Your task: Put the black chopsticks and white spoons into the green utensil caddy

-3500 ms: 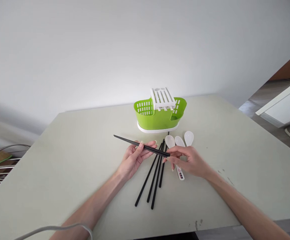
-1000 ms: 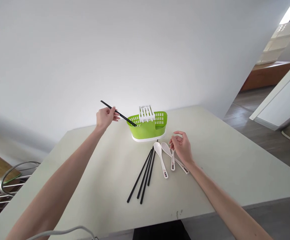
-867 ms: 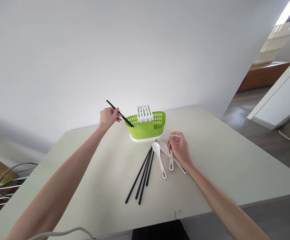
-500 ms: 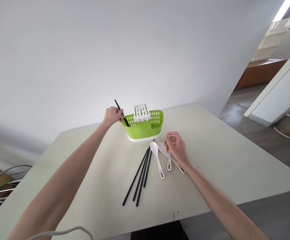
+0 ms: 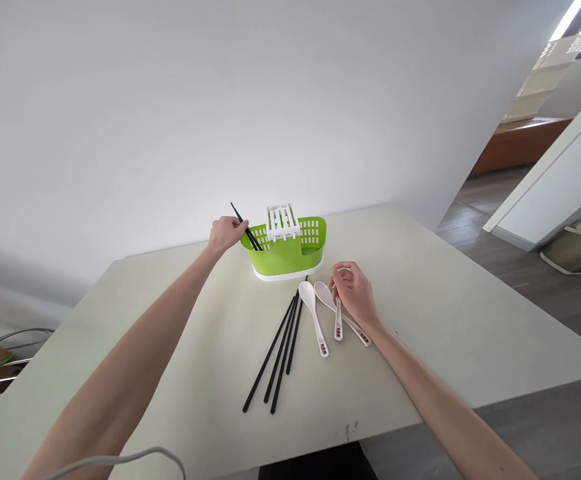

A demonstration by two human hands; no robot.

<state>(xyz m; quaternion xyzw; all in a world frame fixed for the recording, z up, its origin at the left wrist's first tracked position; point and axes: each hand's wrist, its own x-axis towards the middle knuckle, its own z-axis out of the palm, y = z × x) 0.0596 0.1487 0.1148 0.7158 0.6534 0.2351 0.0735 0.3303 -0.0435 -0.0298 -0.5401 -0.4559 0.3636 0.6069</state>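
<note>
My left hand [image 5: 227, 233] pinches black chopsticks [image 5: 238, 213] at the left end of a green cutlery basket [image 5: 285, 260]. Their lower ends are inside the basket's left compartment and their upper ends lean left above my fingers. My right hand [image 5: 353, 291] is curled around the bowl end of a white spoon [image 5: 339, 328], and its fingers hide most of that bowl. Beside it lie a second white spoon [image 5: 312, 308], face up, and a third spoon [image 5: 324, 295], partly under my right hand. Several black chopsticks [image 5: 280, 353] lie fanned out to the left of the spoons.
A white slotted holder [image 5: 283, 221] is fixed over the middle of the basket, which stands on a white base [image 5: 283, 277]. The pale table [image 5: 195, 373] meets a wall behind. A grey cable [image 5: 120, 460] crosses the lower left, and a metal rack [image 5: 5, 360] stands left.
My left hand has shifted slightly down, and the chopsticks it holds now show as separate ends inside the basket. My right hand stays over the spoons. The view has moved a little.
</note>
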